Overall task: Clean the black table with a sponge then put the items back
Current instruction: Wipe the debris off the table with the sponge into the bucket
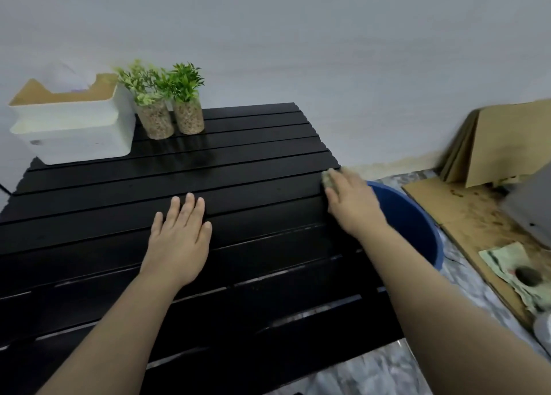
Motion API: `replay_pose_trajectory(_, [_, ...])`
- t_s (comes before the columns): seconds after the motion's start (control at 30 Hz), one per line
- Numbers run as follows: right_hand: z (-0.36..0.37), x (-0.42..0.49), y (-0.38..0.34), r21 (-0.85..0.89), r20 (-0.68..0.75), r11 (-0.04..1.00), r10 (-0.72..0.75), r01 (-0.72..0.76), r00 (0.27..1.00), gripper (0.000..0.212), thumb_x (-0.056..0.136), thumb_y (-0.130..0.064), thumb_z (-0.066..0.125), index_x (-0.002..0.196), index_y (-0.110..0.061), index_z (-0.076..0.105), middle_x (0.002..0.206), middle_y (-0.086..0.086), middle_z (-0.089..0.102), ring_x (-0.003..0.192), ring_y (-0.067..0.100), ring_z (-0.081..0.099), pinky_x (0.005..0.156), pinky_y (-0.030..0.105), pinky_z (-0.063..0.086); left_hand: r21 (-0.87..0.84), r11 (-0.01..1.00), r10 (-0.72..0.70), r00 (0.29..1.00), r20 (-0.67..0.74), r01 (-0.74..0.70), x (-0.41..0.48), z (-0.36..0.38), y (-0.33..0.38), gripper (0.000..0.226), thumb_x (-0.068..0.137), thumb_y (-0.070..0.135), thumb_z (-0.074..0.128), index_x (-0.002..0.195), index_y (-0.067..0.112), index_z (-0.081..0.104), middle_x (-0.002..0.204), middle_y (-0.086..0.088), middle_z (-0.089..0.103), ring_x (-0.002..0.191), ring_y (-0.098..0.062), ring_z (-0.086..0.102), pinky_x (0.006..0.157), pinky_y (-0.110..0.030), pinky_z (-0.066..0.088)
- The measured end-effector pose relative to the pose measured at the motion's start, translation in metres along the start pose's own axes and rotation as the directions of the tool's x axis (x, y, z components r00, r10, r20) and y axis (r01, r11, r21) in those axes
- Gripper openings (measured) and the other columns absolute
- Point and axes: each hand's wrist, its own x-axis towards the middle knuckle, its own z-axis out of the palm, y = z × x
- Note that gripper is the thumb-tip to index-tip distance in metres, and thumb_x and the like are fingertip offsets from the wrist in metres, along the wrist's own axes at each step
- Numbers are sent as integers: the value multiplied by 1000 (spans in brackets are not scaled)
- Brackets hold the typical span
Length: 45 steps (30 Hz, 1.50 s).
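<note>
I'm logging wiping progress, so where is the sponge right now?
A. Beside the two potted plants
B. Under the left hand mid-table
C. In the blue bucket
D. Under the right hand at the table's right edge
D: the greenish sponge peeks out beneath the right hand fingertips at the right edge of the black table; the left hand lies flat and empty.
</note>
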Motion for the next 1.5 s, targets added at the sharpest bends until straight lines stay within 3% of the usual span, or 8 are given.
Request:
replay_pose_trajectory(0.1, [12,29,-23,-110,-54,984,135,-140,989,42,98,-28,30,139,-18,33,147,11,33,133,30,27,111,52,17,18,1000,-15,999,-53,16,16,-10,-9,51,98,35,19,148,23,13,158,7,10,146,-14,1,119,-37,0])
replay_pose_trajectory(0.33, [59,11,-157,74,101,882,-470,465,877,43,98,-29,36,140,-21,35,149,7,33,138,28,23,114,48,12,100,988,-118,993,13,116,63,-25,-45,53,98,35,17,148,22,5,159,4,-2,146,-17,-6,119,-40,-1])
replay_pose_trajectory(0.53, [13,66,-29,-12,92,1000,-15,16,996,45,97,-36,36,141,-31,32,154,5,24,140,26,18,112,52,14,69,994,-87,996,-33,89,67,-15,-51,53,98,36,15,148,24,3,159,7,-4,146,-15,-10,118,-38,-5])
replay_pose_trajectory(0.63, [28,59,-61,-111,-33,989,90,-93,995,42,95,-36,36,135,-23,39,143,11,37,130,32,28,107,51,23,62,994,-89,995,-38,91,67,-13,-52,53,98,36,15,148,24,3,159,6,-4,146,-15,-10,118,-38,-5])
replay_pose_trajectory(0.83, [72,11,-205,16,102,911,-411,411,906,42,96,-31,36,137,-23,37,147,9,34,135,29,24,110,52,16,37,998,-58,998,-19,59,56,-31,-81,54,98,33,20,148,23,4,159,5,-4,146,-15,-6,119,-35,1])
replay_pose_trajectory(1.07, [52,35,-154,-42,93,999,-2,6,996,46,98,-36,28,143,-28,26,155,7,19,141,29,12,113,54,10,60,971,-232,972,-20,233,21,-73,-202,53,99,34,21,148,21,8,159,3,-1,146,-16,-4,119,-34,1])
replay_pose_trajectory(1.33, [117,-36,-343,49,107,885,-466,464,878,44,96,-32,35,139,-21,32,151,10,26,138,32,16,112,53,12,40,983,-179,982,-53,181,20,-67,-215,53,99,35,20,148,22,5,159,4,-3,146,-14,-7,118,-33,-3])
replay_pose_trajectory(1.5, [97,9,-276,106,132,870,-492,481,861,44,99,-35,32,142,-29,29,153,4,27,139,21,22,111,45,16,54,984,-164,985,-60,167,21,-65,-216,53,99,35,17,148,22,4,159,4,-4,146,-14,-8,118,-33,-4])
